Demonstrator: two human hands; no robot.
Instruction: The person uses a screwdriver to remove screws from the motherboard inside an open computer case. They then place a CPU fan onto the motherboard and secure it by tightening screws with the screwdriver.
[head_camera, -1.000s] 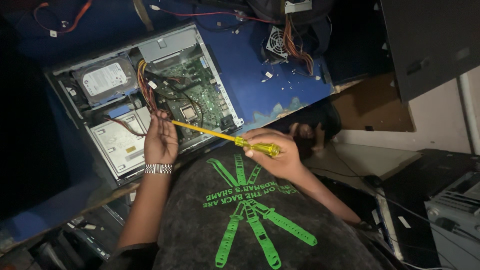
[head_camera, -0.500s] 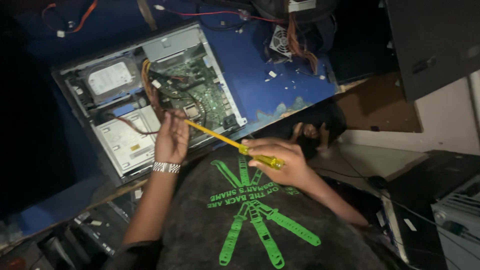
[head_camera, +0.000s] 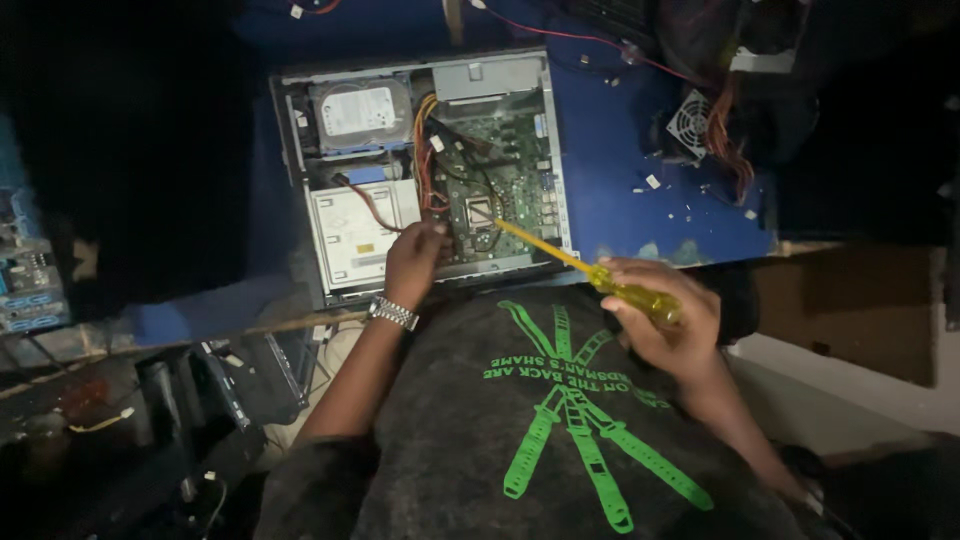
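One small fan beyond the open computer case

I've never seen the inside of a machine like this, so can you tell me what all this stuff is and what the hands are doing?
You are looking down through a camera worn on a person's head, so the arms at the bottom belong to that person. On the blue table lies an open computer case, on its side with its cover off. Inside you can see a green circuit board, a silver hard drive, a pale flat drive box and bundles of red and orange wires. The left hand, with a silver watch on its wrist, rests inside the case at the board's edge. The right hand holds a yellow screwdriver, its tip pointing down onto the board. Right of the case lie a small fan and some tiny loose bits.
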